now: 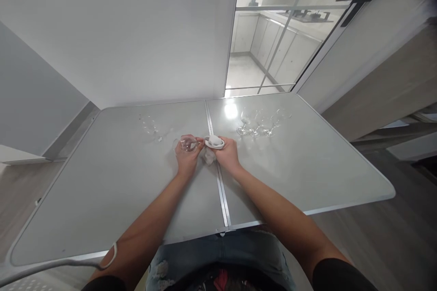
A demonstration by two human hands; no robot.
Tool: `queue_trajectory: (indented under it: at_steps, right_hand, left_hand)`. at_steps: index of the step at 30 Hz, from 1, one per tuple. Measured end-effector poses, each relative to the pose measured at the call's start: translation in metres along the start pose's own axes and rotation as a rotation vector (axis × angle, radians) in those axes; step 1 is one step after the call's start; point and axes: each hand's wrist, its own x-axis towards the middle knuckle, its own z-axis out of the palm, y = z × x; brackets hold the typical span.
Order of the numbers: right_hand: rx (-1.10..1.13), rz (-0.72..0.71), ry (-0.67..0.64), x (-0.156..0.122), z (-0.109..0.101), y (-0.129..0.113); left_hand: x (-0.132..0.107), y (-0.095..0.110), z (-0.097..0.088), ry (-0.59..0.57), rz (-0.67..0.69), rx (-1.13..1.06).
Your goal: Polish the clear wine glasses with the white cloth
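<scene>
Near the table's centre seam, my left hand [186,160] is closed around a clear wine glass [186,144]. The glass lies sideways in the grip, its bowl to the left and its stem pointing right. My right hand [229,152] grips a white cloth [215,141], bunched around the foot end of the glass. Part of the cloth hangs below the fingers. The foot itself is hidden by the cloth.
Three clear stemmed glasses [254,129] stand on the right half of the grey folding table [290,168]. Farther left is another clear glass [150,126], hard to make out. A wall and a glazed door [283,45] border the far edge. A cable [68,262] crosses the near left corner.
</scene>
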Motion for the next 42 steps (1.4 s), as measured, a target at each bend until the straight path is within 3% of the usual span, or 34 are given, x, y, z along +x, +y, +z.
queue_trajectory:
  at_steps: [6, 15, 19, 22, 26, 31, 35, 42]
  right_hand:
    - [-0.292, -0.117, 0.075, -0.005, -0.002, -0.005]
    - [-0.202, -0.331, 0.275, 0.004, -0.017, -0.013]
    - [-0.089, -0.421, 0.169, 0.005, -0.021, -0.014]
    - [-0.066, -0.49, -0.045, 0.005, -0.021, -0.011]
    - [-0.164, -0.392, -0.27, 0.004, -0.017, -0.008]
    - [-0.304, -0.172, -0.23, 0.002, -0.012, -0.01]
    - [-0.48, -0.235, -0.224, 0.002, -0.013, -0.012]
    - [-0.898, -0.249, -0.3, 0.001, -0.012, -0.016]
  left_hand:
    - [0.0, 0.007, 0.003, -0.022, 0.013, 0.046]
    - [0.004, -0.002, -0.004, 0.018, -0.055, 0.067]
    - [0.006, -0.004, -0.007, 0.001, -0.083, 0.09]
    - [0.006, -0.004, -0.008, -0.004, -0.079, 0.128]
    - [0.007, -0.005, -0.009, 0.01, -0.054, 0.161]
    - [0.009, -0.008, -0.009, -0.072, -0.118, 0.145]
    - [0.009, -0.009, -0.01, -0.089, -0.079, 0.095]
    - [0.005, -0.007, -0.007, -0.311, -0.103, 0.129]
